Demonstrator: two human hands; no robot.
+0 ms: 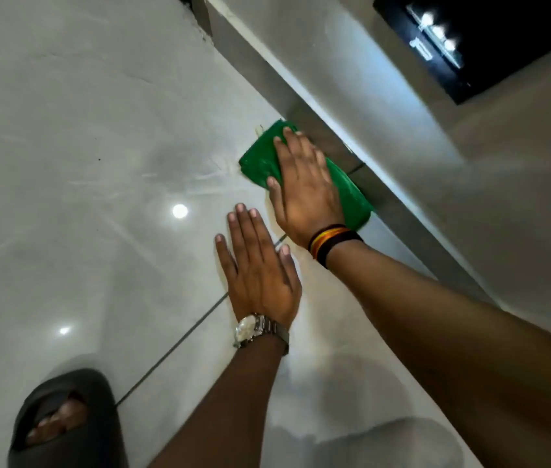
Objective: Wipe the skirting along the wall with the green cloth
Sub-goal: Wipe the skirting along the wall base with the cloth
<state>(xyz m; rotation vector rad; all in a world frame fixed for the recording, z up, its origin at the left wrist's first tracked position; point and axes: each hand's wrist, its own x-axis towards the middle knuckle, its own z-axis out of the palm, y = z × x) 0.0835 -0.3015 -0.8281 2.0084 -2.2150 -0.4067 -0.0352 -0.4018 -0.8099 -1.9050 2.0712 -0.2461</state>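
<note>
The green cloth is folded and lies at the foot of the wall, pressed against the grey skirting, which runs diagonally from the top centre down to the right. My right hand rests flat on the cloth with fingers spread, pushing it to the skirting; a striped band is on its wrist. Palm down and fingers apart, my left hand lies on the glossy tiled floor just beside the cloth and holds nothing; it wears a metal watch.
A foot in a dark slipper stands on the floor at the bottom left. The pale wall rises above the skirting, with a dark panel at the top right. Dark grout lines cross the tiles near my left hand.
</note>
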